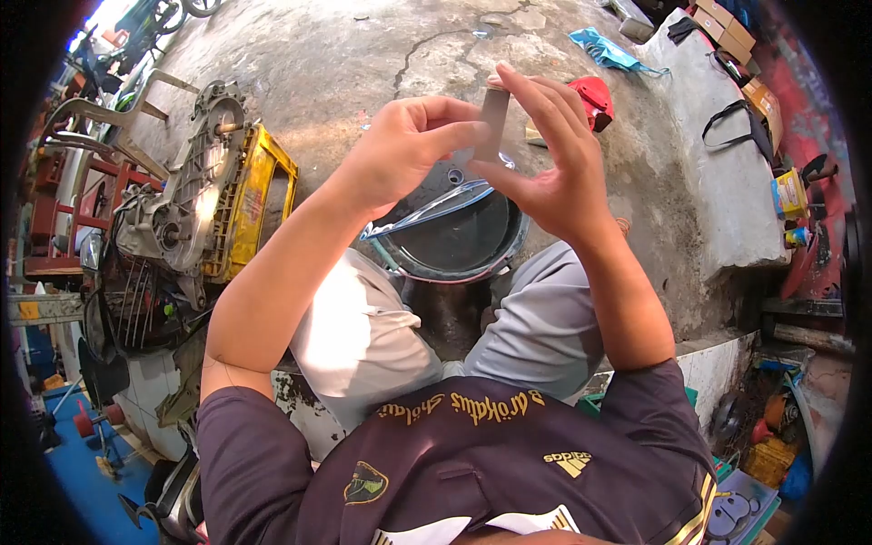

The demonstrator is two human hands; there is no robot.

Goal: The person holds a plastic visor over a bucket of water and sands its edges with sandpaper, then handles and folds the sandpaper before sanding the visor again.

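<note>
Above the basin, a flat, grey-brown rectangular strip [492,123] is held upright between my hands; I cannot make out its material. My left hand [404,145] pinches its side near the middle between thumb and fingers. Fingertips of my right hand [563,159] reach its top end and the thumb lies at its lower end, so the strip spans that grip. Beneath them, between my knees, stands a round black basin [522,241] with dark liquid in it. A whitish-blue band [436,211] lies across the basin's rim.
To the left, a metal engine casing [173,213] leans on a yellow crate [272,163], near a chair frame [118,113]. A red object [595,100] sits beyond my right hand. Farther off lies a blue plastic bag [609,52]. A concrete ledge [672,118] runs along the right.
</note>
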